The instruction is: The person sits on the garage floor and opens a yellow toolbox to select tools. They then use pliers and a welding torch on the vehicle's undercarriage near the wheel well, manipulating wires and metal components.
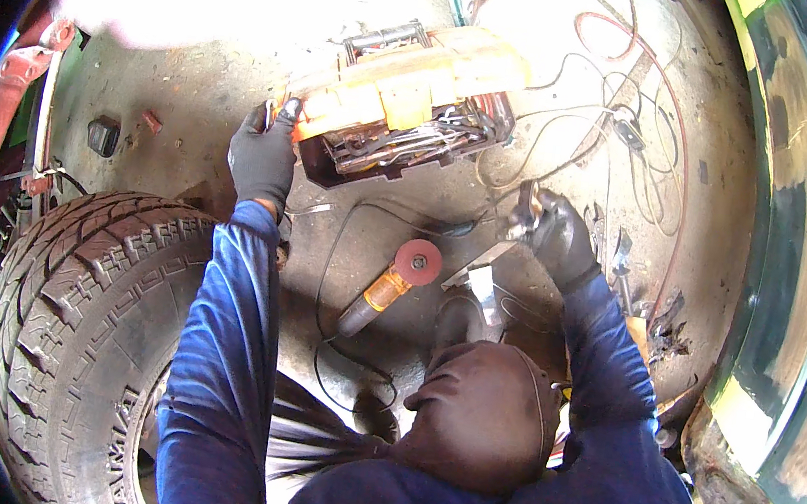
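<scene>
An orange-yellow toolbox (360,111) stands ahead of me on the floor. Its dark tray is crowded with wrenches (427,142) and other metal hand tools. My left hand (263,162), in a dark glove, grips the box at its left end, thumb against the yellow part. To the right of the box, my gloved right hand (564,240) is closed with its fingers curled round a small, partly metallic piece; its kind is too small and hidden to tell. Between my arms lies an angle grinder (382,290) with a reddish disc (417,262).
A large tyre (101,336) fills the left side, beside a red metal frame (14,103). Cables and a red hose (680,175) loop over the floor at right. Loose wrenches (622,254) lie beyond my right forearm. A green, patchy painted panel (797,250) curves along the right.
</scene>
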Demonstrator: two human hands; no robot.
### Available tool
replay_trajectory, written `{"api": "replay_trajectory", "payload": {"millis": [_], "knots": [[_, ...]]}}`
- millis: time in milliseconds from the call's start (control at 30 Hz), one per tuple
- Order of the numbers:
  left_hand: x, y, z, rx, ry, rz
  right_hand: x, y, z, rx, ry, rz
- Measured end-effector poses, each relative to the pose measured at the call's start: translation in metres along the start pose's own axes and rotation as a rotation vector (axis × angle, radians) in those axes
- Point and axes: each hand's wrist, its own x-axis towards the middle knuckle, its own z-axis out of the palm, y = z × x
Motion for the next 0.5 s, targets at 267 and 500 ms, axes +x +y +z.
{"api": "replay_trajectory", "payload": {"millis": [267, 500], "knots": [[0.001, -0.002, 0.001, -0.016, 0.007, 0.020, 0.095, 0.042, 0.013, -0.352, 0.024, -0.301], [0.001, 0.002, 0.001, -0.054, -0.010, -0.013, 0.088, 0.098, 0.063, -1.108, -0.287, -0.228]]}}
